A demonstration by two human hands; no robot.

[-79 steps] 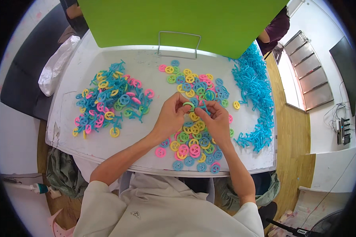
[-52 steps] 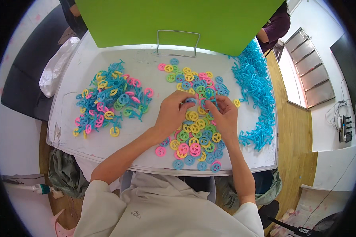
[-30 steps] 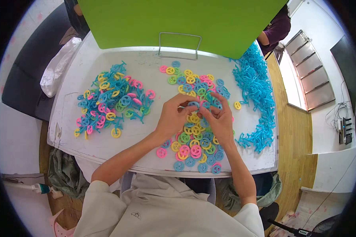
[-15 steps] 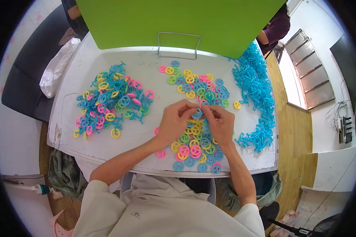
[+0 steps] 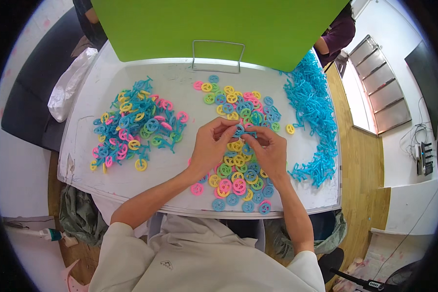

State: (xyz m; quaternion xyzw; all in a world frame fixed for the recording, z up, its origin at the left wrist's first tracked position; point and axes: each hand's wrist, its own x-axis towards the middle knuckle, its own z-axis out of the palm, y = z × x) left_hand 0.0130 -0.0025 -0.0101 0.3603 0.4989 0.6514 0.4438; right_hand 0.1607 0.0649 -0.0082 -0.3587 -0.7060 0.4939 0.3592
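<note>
Between my hands, over the middle of the table, is a blue plastic wheel [image 5: 239,130]. My left hand [image 5: 210,148] pinches it between thumb and fingertips. My right hand [image 5: 270,152] is closed on a thin blue plastic stem [image 5: 250,134] that meets the wheel; my fingers partly cover the joint. Below and beyond my hands spreads a heap of loose spoked wheels [image 5: 239,185] in pink, yellow, green and blue. To the left lies a pile of wheels with blue stems [image 5: 131,124] in them. Along the right edge runs a long heap of loose blue stems [image 5: 314,109].
A green board [image 5: 209,29] with a wire stand [image 5: 218,41] rises at the table's far side. One yellow wheel [image 5: 290,129] lies apart, right of the loose wheels. A white plastic bag [image 5: 70,87] is beyond the left edge. Another person's arm [image 5: 322,46] shows at far right.
The wheel has turned and shifted slightly left, and the stem beside it now shows more clearly. My right fingers have shifted a little lower. The piles look the same.
</note>
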